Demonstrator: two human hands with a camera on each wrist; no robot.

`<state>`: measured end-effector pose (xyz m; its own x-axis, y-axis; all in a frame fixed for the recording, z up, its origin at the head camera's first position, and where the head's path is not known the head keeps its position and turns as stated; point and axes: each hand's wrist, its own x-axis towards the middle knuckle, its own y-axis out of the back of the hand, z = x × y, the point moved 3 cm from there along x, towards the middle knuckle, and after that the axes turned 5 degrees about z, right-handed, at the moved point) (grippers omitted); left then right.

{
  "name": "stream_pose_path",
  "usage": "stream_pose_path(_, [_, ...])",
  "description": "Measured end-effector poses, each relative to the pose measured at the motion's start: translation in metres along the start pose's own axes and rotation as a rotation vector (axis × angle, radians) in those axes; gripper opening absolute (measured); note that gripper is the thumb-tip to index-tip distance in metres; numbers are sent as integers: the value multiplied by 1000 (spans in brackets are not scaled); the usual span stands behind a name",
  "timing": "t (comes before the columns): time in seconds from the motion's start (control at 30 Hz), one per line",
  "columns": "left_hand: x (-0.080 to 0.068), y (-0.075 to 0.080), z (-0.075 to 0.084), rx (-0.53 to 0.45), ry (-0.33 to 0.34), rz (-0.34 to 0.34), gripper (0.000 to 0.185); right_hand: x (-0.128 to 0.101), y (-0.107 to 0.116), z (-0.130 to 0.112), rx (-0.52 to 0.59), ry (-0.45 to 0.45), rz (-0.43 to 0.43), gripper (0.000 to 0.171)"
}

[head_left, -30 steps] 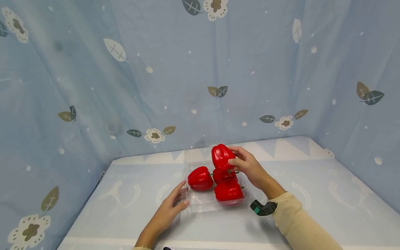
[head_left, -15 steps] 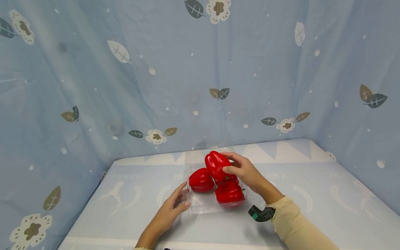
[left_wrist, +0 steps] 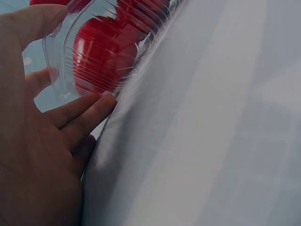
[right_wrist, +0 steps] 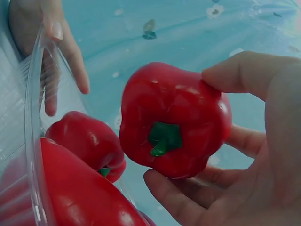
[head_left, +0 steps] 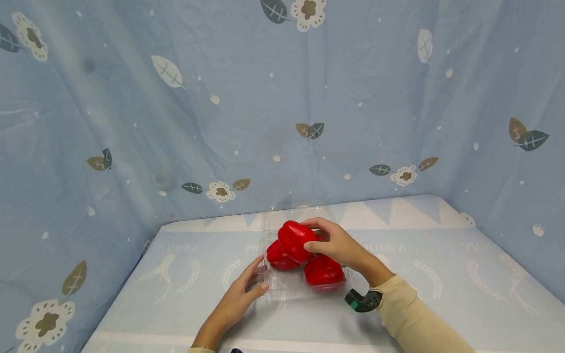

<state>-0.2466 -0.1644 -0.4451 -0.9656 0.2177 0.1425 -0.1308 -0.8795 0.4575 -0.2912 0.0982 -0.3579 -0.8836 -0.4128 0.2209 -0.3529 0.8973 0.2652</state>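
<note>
One red pepper (right_wrist: 176, 101) pinched between my right hand's (head_left: 335, 243) thumb and fingers, stem (right_wrist: 164, 136) clear, above the clear container (head_left: 281, 283) with the other peppers (head_left: 324, 272). My left hand (head_left: 240, 295), fingers extended, touches the container's side, probably to steady it.

The right fingers (head_left: 315, 246) have carried their red pepper (head_left: 293, 239) leftward and lower — in the head view, it now hides part of the leftmost pepper (head_left: 277, 258).
</note>
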Motion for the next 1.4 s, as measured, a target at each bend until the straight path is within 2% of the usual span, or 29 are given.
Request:
stream_pose_path(0.2, [-1,2,1,3,22,3,65,1,-6,-2,-111,-26,-55,51])
stream_pose_path(0.4, [2,3,3,14,24,8,65,3,-8,-6,-186,-14,-71,51])
stream_pose_path(0.97, [-3,0,2,1,27,4,64,-2,-18,-3,-240,41,-151,49])
stream_pose_path(1.4, [0,0,1,21,15,22,63,-5,-21,-2,-335,38,-151,49])
